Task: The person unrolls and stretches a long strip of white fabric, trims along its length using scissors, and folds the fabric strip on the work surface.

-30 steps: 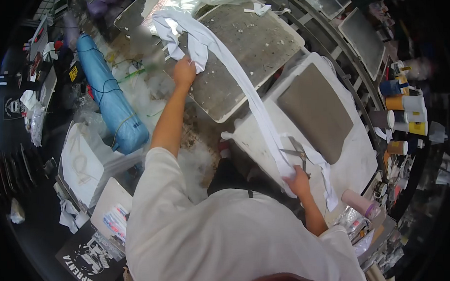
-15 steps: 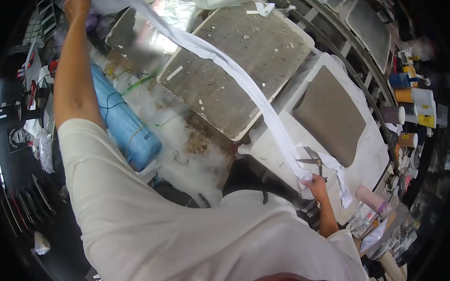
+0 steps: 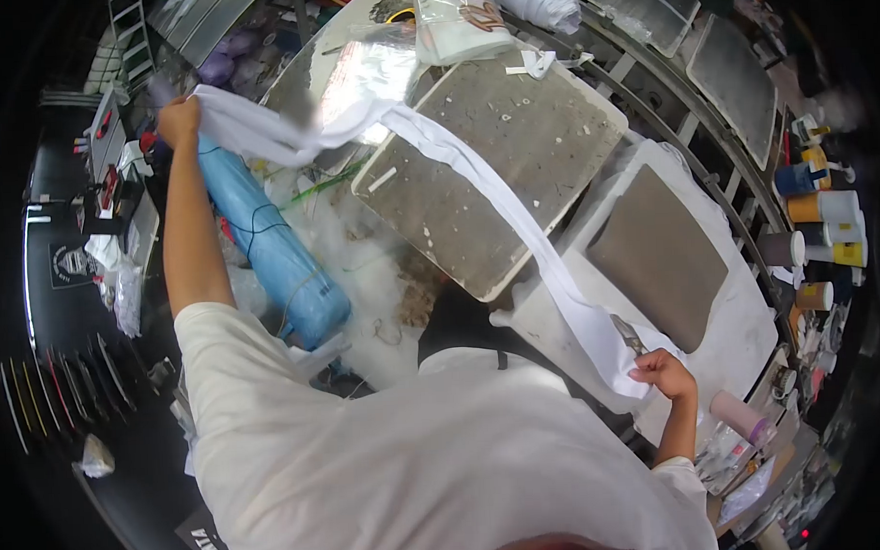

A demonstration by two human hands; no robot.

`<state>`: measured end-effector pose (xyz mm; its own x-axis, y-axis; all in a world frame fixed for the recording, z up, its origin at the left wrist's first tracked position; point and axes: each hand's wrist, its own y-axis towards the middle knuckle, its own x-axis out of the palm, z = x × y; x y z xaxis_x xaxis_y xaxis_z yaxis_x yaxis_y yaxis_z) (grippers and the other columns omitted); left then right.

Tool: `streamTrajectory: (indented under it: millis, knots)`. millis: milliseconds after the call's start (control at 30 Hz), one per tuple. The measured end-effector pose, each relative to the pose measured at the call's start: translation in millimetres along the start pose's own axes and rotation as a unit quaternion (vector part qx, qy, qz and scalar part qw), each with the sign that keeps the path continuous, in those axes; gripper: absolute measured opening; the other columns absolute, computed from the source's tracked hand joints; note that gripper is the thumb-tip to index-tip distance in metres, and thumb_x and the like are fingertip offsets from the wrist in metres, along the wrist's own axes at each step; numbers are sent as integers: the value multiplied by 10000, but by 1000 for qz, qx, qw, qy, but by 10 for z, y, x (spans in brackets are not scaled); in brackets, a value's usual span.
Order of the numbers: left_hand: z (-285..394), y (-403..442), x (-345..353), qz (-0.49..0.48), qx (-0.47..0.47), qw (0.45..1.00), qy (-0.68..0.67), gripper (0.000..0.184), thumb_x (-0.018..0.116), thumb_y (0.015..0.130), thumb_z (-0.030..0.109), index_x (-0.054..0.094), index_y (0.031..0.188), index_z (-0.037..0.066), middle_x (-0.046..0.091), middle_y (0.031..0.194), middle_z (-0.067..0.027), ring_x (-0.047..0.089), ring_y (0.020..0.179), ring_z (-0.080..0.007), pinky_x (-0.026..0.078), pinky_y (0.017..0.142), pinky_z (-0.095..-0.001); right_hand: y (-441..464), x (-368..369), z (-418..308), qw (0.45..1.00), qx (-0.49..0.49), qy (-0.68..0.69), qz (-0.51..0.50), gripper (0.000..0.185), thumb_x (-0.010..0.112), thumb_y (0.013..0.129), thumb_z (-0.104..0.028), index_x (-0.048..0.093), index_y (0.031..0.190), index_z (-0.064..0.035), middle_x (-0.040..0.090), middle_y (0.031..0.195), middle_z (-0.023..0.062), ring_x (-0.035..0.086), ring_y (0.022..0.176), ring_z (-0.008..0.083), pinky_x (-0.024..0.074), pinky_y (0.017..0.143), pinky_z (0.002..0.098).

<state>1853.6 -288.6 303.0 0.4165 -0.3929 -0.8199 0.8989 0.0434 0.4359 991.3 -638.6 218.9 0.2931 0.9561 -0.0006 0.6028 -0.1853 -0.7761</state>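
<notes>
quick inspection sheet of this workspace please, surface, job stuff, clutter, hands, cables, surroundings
Surface: rectangular grey board with white edges, beside a white-covered table bearing a brownish-grey rectangular pad
Job's things: long white fabric strip passing over board and table; metal scissors at the right hand
Clutter: small pale scraps on the board; shiny silver sheet beyond it
Grippers: bare hands; left hand grips one end of the strip, right hand pinches it near the scissors
Cables: no power cable seen; thin black cord round the roll
Surroundings: blue plastic-wrapped cylindrical roll at left; yellow-and-white tubs at right
</notes>
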Motion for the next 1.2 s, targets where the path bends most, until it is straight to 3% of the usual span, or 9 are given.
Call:
streamTrajectory:
  millis: [133, 200, 300, 467, 567, 733, 967, 1100, 1200]
  knots:
    - [-345, 1111, 467, -37, -91, 989, -108, 342, 597, 715, 355, 761, 931, 145, 714, 967, -149, 684, 955, -291, 524, 832, -368, 133, 3, 99, 1000, 18, -12, 15, 249, 712, 784, -54, 523, 624, -33, 458, 608, -67, 406, 582, 50, 329, 531, 254]
    - [-307, 1805, 540, -22, -37, 984, 171, 409, 617, 665, 388, 754, 910, 89, 712, 990, -152, 675, 989, -282, 516, 844, -353, 170, 36, 120, 998, 33, 42, 35, 58, 696, 768, -28, 667, 766, 22, 636, 717, 6, 561, 671, 88, 434, 624, 245]
    - [-398, 2884, 698, -56, 15, 982, 179, 480, 638, 678, 469, 747, 985, 116, 696, 1073, -143, 653, 1041, -289, 495, 889, -366, 106, 329, -435, 983, 17, 168, 66, 128, 690, 765, -27, 706, 865, 52, 708, 841, 55, 628, 774, 127, 469, 741, 259]
    - [-228, 3432, 1128, -103, 0, 957, -273, 631, 595, 854, 363, 426, 1427, 158, 604, 1270, -80, 622, 1090, -272, 477, 916, -361, 18, 367, -818, 947, -100, 215, 215, 201, 733, 771, -94, 690, 917, 38, 703, 876, 66, 629, 805, 129, 461, 758, 253]
    - [-58, 2749, 1263, -310, -7, 916, -253, 561, 462, 958, 236, 255, 1475, 172, 561, 1319, -66, 623, 1080, -243, 484, 916, -385, 179, 406, -1276, 961, -94, 219, 139, 258, 753, 776, -131, 666, 955, 35, 694, 908, 56, 619, 827, 125, 454, 767, 248]
    - [-747, 810, 2295, -638, 76, 739, -204, 334, 558, 872, 169, 604, 1170, 26, 682, 1013, -79, 673, 835, -208, 548, 772, -316, 314, 550, -1246, 948, -70, 239, 198, 242, 757, 774, -137, 638, 919, 15, 647, 802, 6, 572, 745, 94, 425, 707, 229]
    - [197, -2550, 1451, -674, -212, 636, -309, 477, 602, 906, 454, 654, 967, -17, 698, 927, -141, 691, 783, -212, 571, 700, -320, 131, 479, -1261, 949, -24, 245, 195, 171, 744, 752, -74, 639, 866, -1, 622, 734, -11, 547, 656, 75, 416, 624, 220]
    - [670, -3130, 1607, -548, -295, 683, -382, 405, 664, 883, 377, 625, 979, -14, 672, 897, -114, 643, 707, -184, 562, 654, -282, -177, 368, -1236, 997, -71, 20, 33, 195, 818, 623, 4, 632, 681, 3, 638, 710, 30, 552, 655, 75, 388, 586, 238]
    - [634, -3261, 2031, -493, -287, 725, -387, 348, 693, 862, 272, 585, 1023, -17, 643, 898, -103, 606, 665, -192, 560, 662, -270, -402, 312, -1186, 975, -159, -117, 99, 170, 788, 667, -5, 636, 741, 5, 618, 690, 34, 527, 638, 79, 394, 590, 245]
